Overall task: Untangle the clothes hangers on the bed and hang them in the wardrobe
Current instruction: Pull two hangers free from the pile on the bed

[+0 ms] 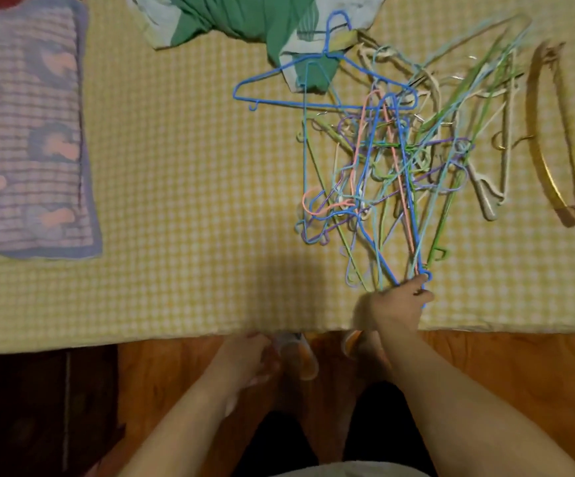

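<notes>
A person stands at the edge of a bed [189, 187] covered in a yellow checked sheet, the right hand [401, 299] closed around the near ends of several thin hangers — a blue one among them — at the bottom of a tangled pile of hangers [392, 166]. The pile of blue, pink, green, purple and cream wire and plastic lies on the right half of the bed. One blue hanger [325, 80] sits at the far side of the heap, partly over a green and white cloth [244, 18]. A gold-coloured curved hanger [554, 139] lies apart at the right. The left hand [248, 359] hangs below the mattress edge, over the wooden floor [503, 366]; it is blurred, its fingers apparently loose and holding nothing. A striped pillow [27, 132] rests at the left.
</notes>
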A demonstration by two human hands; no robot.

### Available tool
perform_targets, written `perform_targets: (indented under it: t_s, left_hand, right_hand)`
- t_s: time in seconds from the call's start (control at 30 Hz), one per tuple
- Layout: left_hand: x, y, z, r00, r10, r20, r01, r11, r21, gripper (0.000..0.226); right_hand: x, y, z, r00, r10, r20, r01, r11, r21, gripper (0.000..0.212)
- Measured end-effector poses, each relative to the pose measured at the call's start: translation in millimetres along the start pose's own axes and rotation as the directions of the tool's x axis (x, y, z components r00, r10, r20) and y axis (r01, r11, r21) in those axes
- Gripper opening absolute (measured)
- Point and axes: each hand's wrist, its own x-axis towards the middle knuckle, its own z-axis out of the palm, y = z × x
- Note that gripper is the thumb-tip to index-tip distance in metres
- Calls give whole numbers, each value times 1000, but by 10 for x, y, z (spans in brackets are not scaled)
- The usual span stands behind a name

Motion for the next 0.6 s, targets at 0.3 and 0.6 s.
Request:
perform_targets:
  t_s: [0.3,0.6]
  left_hand:
    - [289,499,611,968,108,226,-140,982,129,19]
    - [69,611,644,799,398,451,-431,902,-32,39]
  right_hand:
    - [-133,580,-463,990,-66,-121,92,970,226,54]
    - [-538,84,-612,937,-254,238,115,871,477,51]
